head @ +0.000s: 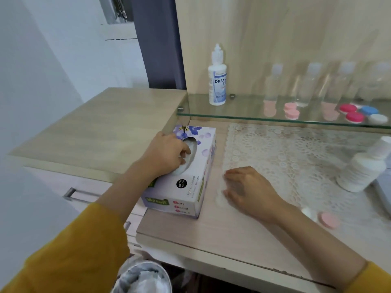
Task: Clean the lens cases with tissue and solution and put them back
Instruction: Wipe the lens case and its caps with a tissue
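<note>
Head view: left hand (pixel 169 155) at the slot of the tissue box (pixel 190 187), fingers curled in, pinching the tissue (pixel 191 149). Right hand (pixel 249 191) low on the tabletop (pixel 211 233), blurred, fingers bent over something white; grip unclear. Pink-and-white lens case (pixel 328 219) lies beside the right forearm. More lens cases (pixel 355 115) and the solution bottle (pixel 217 81) stand on the glass shelf (pixel 232 113).

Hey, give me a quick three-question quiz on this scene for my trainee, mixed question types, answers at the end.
1. True or false: the solution bottle stands on the glass shelf.
2. The left hand reaches into: A) the tissue box, B) a sink, C) a handbag?
3. Fill in: the coloured cap lying on the counter is ____.
Key: 1 true; 2 A; 3 pink.
</note>
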Tool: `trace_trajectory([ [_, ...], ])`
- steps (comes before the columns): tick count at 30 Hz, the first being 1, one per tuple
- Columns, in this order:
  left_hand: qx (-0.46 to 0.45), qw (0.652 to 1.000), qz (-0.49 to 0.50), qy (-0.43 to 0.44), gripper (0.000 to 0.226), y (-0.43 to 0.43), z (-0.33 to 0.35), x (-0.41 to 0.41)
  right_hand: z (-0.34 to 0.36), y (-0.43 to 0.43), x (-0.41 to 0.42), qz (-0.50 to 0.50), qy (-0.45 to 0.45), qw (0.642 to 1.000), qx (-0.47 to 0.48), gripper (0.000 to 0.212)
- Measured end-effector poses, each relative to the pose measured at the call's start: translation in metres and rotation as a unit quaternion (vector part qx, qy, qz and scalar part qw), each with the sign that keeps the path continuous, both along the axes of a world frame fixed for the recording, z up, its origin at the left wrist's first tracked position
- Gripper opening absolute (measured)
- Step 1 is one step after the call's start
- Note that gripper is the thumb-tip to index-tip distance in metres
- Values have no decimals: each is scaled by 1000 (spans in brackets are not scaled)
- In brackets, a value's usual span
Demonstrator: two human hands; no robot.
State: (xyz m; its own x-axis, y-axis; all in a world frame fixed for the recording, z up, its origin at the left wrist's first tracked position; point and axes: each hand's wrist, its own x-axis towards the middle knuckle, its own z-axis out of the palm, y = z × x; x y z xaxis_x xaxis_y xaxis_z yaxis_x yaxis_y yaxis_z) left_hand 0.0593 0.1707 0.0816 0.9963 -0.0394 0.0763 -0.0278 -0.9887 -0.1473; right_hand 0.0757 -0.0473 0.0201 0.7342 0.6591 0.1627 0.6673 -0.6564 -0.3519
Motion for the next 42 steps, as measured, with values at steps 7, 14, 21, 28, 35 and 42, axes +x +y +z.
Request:
trace_trajectory([
  [7, -22, 999, -2, -33, 28, 3, -4, 0, -1, 2, -1, -5, 8, 1000, 1, 41],
  [14, -67, 997, 2, -36, 26, 3, -2, -3, -2, 1, -1, -5, 4, 1000, 0, 44],
  [21, -144, 987, 13, -73, 26, 5, 11, -8, -3, 0, 0, -4, 7, 1000, 8, 44],
  [28, -184, 973, 12, -137, 21, 2, 46, -11, -3, -2, 0, -1, 18, 1000, 12, 45],
  [35, -194, 973, 2, -125, 21, -6, 50, -12, -4, -6, 1, -8, 36, 999, 32, 45],
  [42, -214, 964, -64, -148, 21, -29, 65, -19, 21, -12, -2, -66, 17, 964, 257, 40],
])
